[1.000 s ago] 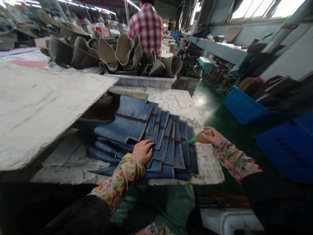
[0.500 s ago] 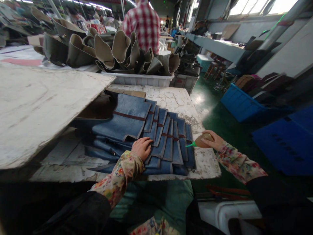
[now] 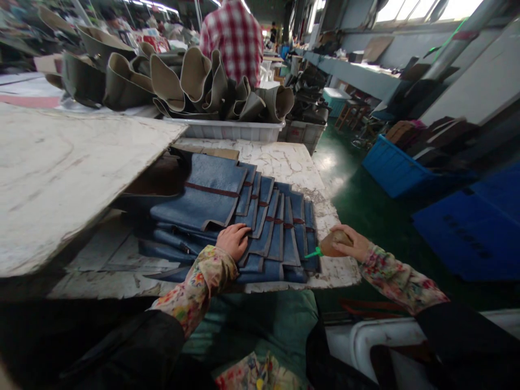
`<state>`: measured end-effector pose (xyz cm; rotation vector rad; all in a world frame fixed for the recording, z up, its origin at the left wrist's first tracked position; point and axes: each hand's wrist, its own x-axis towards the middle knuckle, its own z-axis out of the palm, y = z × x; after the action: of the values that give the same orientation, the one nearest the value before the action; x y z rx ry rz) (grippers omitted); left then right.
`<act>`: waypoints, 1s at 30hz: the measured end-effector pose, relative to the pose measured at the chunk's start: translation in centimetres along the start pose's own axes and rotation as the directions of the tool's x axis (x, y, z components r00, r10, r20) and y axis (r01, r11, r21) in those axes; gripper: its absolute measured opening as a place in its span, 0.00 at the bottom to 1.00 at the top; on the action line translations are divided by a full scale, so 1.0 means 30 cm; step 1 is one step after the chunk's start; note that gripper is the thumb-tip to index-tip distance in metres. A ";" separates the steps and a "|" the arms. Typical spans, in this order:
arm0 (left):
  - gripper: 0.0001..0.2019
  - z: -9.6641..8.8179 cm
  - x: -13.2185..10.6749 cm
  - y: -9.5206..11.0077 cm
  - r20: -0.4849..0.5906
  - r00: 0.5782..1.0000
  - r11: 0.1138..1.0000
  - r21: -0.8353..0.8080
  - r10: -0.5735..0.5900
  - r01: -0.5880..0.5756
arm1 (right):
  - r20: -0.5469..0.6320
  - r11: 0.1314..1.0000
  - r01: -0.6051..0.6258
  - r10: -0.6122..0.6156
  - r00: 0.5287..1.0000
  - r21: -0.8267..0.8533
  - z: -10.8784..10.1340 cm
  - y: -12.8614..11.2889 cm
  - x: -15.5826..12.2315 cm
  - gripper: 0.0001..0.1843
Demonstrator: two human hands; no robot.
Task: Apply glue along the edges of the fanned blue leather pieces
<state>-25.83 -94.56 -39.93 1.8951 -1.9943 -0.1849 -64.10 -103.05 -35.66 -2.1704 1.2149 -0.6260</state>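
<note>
Several blue leather pieces with brown strips lie fanned out in overlapping rows on a worn white worktable. My left hand rests palm down on the near edge of the fan, fingers flat on the leather. My right hand is closed round a small tan squeeze bottle. The bottle's green nozzle points left at the near right corner of the rightmost piece.
A big white board slants over the table's left side. A white bin of rolled tan leather stands behind, with a person in a red checked shirt beyond. Blue crates sit on the green floor at right.
My right hand has drawn the bottle nearer along the right edge of the fan. My left hand stays on the leather. The view has tilted slightly.
</note>
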 end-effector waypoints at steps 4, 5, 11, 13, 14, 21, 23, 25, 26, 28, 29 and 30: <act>0.17 -0.001 -0.002 0.003 0.009 1.000 1.000 -0.001 -0.011 0.011 | -0.013 1.000 -0.001 0.001 1.000 0.008 0.003 -0.018 -0.036 0.23; 0.17 -0.002 -0.003 0.003 0.011 1.000 1.000 -0.001 -0.013 0.013 | -0.025 1.000 0.002 -0.002 1.000 0.011 0.003 -0.014 -0.039 0.23; 0.17 -0.001 -0.004 0.004 0.004 1.000 1.000 -0.001 -0.009 0.009 | -0.029 0.999 0.030 -0.031 0.999 -0.016 0.017 0.043 -0.039 0.25; 0.17 0.001 -0.003 0.002 0.001 1.000 1.000 0.000 -0.011 0.011 | -0.045 0.997 0.064 -0.066 0.997 -0.033 0.026 0.049 -0.032 0.25; 0.17 0.002 -0.002 0.000 -0.001 1.000 1.000 0.000 -0.012 0.012 | -0.051 0.996 0.076 -0.078 0.996 -0.038 0.029 0.049 -0.025 0.25; 0.17 0.001 -0.001 -0.009 -0.004 1.000 1.000 -0.011 -0.007 0.007 | -0.194 0.983 0.125 -0.149 0.970 -0.131 0.020 0.072 0.072 0.24; 0.17 -0.002 0.000 -0.011 0.002 1.000 1.000 -0.010 -0.009 0.009 | -0.181 0.981 0.136 -0.160 0.970 -0.140 0.019 0.075 0.075 0.25; 0.17 -0.003 0.001 -0.013 0.006 1.000 1.000 -0.010 -0.007 0.007 | -0.096 0.981 0.149 -0.161 0.982 -0.124 0.023 0.064 0.055 0.24; 0.17 -0.003 0.002 -0.014 0.005 1.000 1.000 -0.010 -0.006 0.006 | -0.056 0.982 0.153 -0.160 0.986 -0.107 0.027 0.054 0.039 0.23; 0.17 -0.002 0.005 -0.016 0.001 1.000 1.000 -0.012 -0.004 0.004 | -0.027 0.984 0.161 -0.163 0.986 -0.074 0.036 0.035 0.011 0.23; 0.17 0.000 0.006 -0.016 -0.002 1.000 1.000 -0.012 -0.004 0.004 | -0.038 0.984 0.166 -0.169 0.985 -0.067 0.039 0.029 0.004 0.23; 0.17 0.002 0.008 -0.016 -0.005 1.000 1.000 -0.012 -0.004 0.004 | -0.047 0.982 0.176 -0.180 0.983 -0.065 0.042 0.026 0.004 0.23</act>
<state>-25.40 -94.83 -40.11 1.8909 -1.9817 -0.1923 -63.71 -103.17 -37.09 -2.3456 1.0865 -0.7332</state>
